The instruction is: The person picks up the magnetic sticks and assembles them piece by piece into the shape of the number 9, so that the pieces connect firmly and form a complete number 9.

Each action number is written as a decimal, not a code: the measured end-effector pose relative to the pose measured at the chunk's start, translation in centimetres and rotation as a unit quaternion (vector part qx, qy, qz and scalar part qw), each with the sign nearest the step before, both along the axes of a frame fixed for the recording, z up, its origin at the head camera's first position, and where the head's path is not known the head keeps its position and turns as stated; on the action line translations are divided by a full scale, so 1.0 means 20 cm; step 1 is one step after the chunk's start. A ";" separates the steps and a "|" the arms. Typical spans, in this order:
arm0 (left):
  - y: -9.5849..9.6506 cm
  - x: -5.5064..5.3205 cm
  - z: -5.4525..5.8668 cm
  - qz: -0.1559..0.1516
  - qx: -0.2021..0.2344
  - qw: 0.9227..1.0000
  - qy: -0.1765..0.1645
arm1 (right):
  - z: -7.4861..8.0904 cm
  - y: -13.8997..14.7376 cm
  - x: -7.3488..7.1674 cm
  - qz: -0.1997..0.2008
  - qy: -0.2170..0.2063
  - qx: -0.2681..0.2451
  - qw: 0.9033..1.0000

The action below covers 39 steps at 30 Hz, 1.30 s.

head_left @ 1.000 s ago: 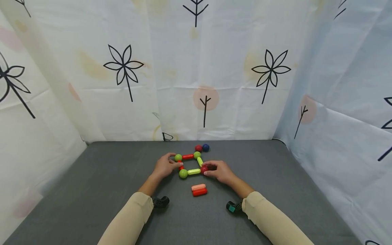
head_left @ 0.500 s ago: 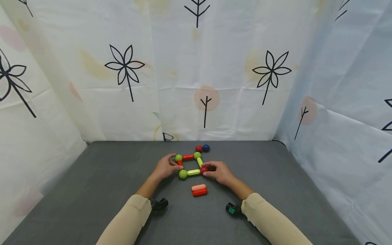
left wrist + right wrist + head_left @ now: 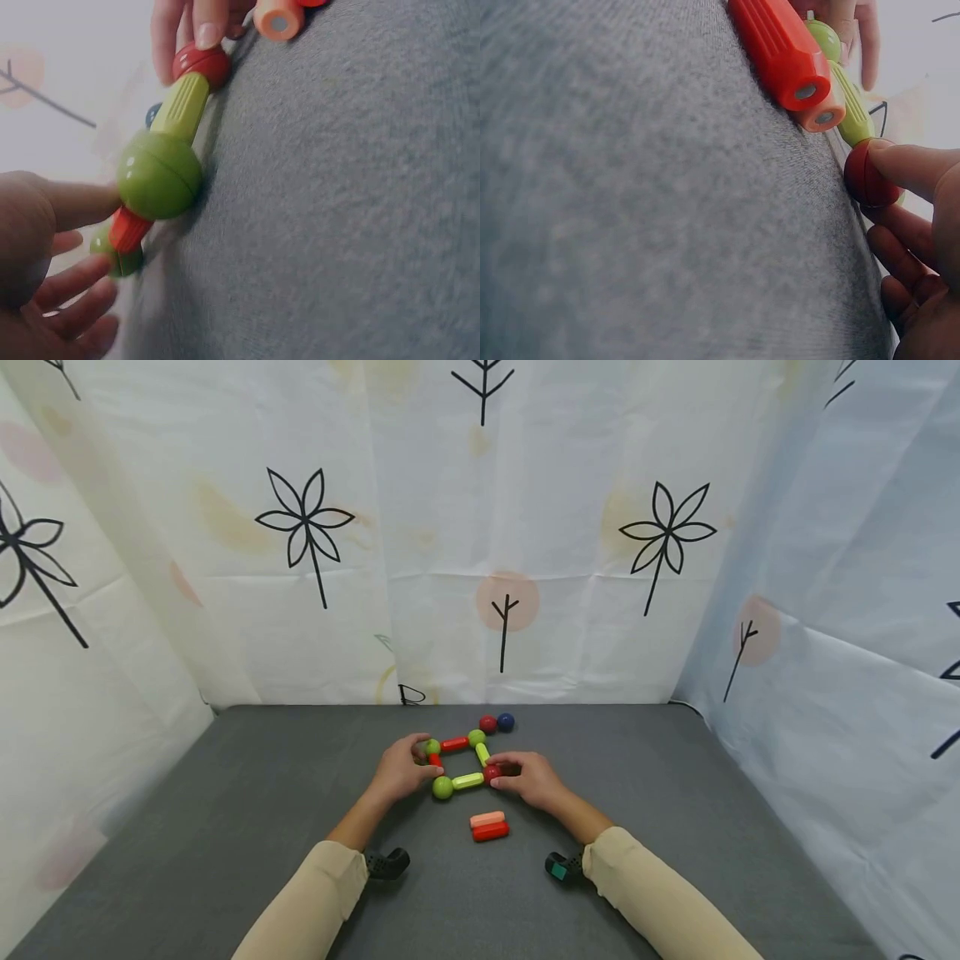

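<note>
A four-sided frame of magnetic balls and sticks lies on the grey table [image 3: 300, 760]. Its far side is a red stick [image 3: 454, 744]; its near and right sides are lime sticks. My left hand [image 3: 397, 770] holds the left side, fingers at the far green ball [image 3: 432, 747] and thumb by the left red stick [image 3: 129, 229] and the near green ball [image 3: 160, 176]. At the near right corner my right hand [image 3: 534, 779] pinches a red ball [image 3: 871, 174] between thumb and fingers. Another green ball [image 3: 476, 737] forms the far right corner.
Beyond the frame sit a loose red ball [image 3: 487, 724] and a blue ball [image 3: 506, 722], side by side. Nearer me lie a peach stick [image 3: 487, 819] and a red stick [image 3: 491, 832], touching. A patterned white curtain [image 3: 442, 635] rises behind the table.
Both hands and the frame have shifted slightly left. The loose balls and the two loose sticks stay where they were.
</note>
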<state>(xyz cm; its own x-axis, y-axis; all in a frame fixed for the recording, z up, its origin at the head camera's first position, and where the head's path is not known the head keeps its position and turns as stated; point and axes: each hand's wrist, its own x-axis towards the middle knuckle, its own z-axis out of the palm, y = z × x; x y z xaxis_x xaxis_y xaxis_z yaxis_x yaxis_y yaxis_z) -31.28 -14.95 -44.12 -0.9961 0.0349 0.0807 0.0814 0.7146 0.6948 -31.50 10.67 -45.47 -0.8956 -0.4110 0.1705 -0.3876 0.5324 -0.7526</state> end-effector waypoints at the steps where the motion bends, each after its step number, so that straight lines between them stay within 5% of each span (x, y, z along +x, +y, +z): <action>1: 0.01 0.00 0.00 -0.003 -0.020 1.000 0.018 | 0.00 0.00 0.00 0.000 0.001 -0.001 1.000; 6: 0.07 0.04 0.04 -0.048 -0.117 0.987 0.099 | 0.01 -0.01 0.00 0.001 -0.001 -0.005 1.000; 15: 0.15 0.09 0.03 -0.133 -0.172 0.971 0.100 | 0.05 0.01 0.04 -0.045 0.012 -0.031 0.998; 25: 0.16 0.11 0.00 -0.149 -0.170 0.969 0.098 | 0.08 0.03 0.16 0.017 0.021 -0.043 0.999; 33: 0.16 0.12 -0.01 -0.140 -0.183 0.966 0.120 | 0.06 0.02 0.23 0.079 0.008 -0.004 0.997; 39: 0.16 0.12 -0.03 -0.134 -0.183 0.965 0.129 | 0.05 0.01 0.23 0.088 -0.010 0.034 0.996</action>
<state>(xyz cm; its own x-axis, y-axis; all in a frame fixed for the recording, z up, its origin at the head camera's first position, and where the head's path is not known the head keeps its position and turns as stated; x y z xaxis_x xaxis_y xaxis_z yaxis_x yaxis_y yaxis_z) -28.91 -11.71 -44.64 -0.8960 0.3618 0.2575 0.4336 0.8376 0.3321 -26.90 10.95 -44.44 -0.8116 -0.5716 0.1205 -0.4648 0.5070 -0.7258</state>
